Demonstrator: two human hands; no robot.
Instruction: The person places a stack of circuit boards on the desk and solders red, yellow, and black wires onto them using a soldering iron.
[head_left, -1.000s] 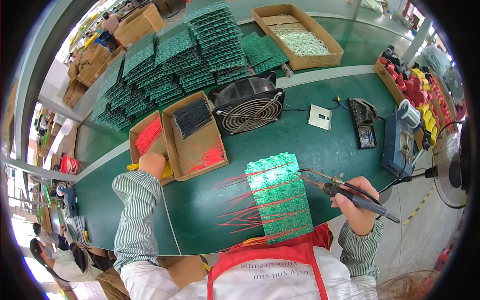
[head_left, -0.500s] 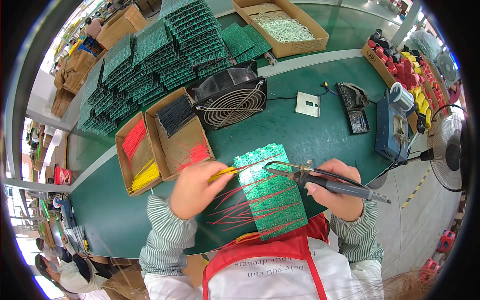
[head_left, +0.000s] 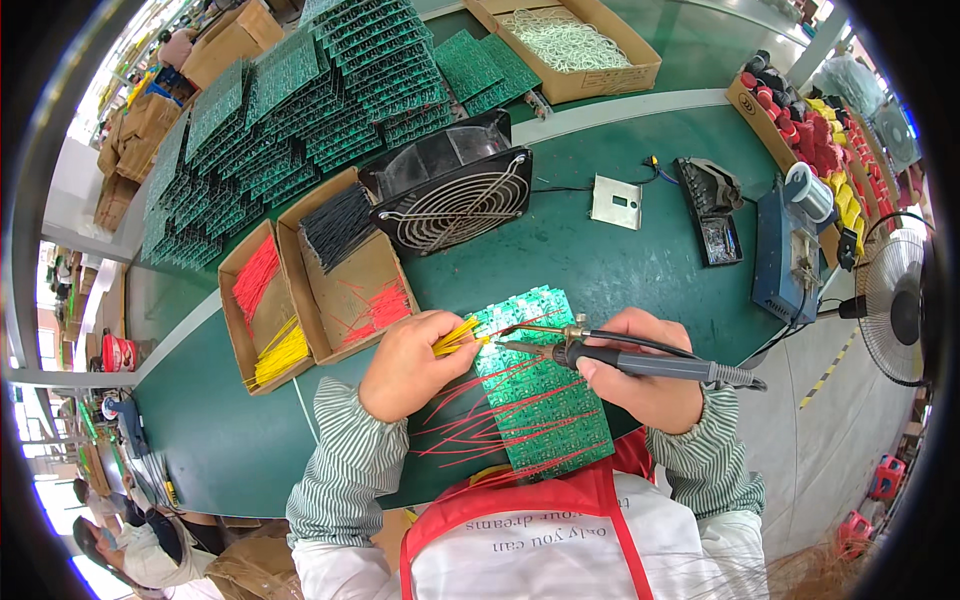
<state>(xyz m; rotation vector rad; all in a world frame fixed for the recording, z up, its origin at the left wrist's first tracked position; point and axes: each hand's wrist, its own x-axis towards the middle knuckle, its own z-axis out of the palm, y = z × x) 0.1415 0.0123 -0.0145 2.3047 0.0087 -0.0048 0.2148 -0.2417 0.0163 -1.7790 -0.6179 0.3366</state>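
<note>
A green circuit board panel (head_left: 550, 400) lies in front of me, with several red wires (head_left: 465, 420) running across it and trailing off its left edge. My left hand (head_left: 412, 362) pinches a bundle of yellow wires (head_left: 457, 338), whose ends reach the panel's upper left. In my right hand (head_left: 645, 375) is a soldering iron (head_left: 650, 363) with a thin metal solder feed tube (head_left: 545, 329) above its barrel. Its tip points left, close to the yellow wire ends; whether they touch I cannot tell.
Cardboard boxes of red, yellow and black wires (head_left: 340, 228) stand at the left, beside a black fan (head_left: 455, 190). Stacked circuit boards (head_left: 270, 100) fill the far left. A blue soldering station (head_left: 785, 250) with a solder spool (head_left: 808, 190) sits right, near a metal plate (head_left: 616, 203).
My left hand has moved slightly right, bringing the yellow wires closer to the panel. The soldering iron has shifted a little left and down with my right hand.
</note>
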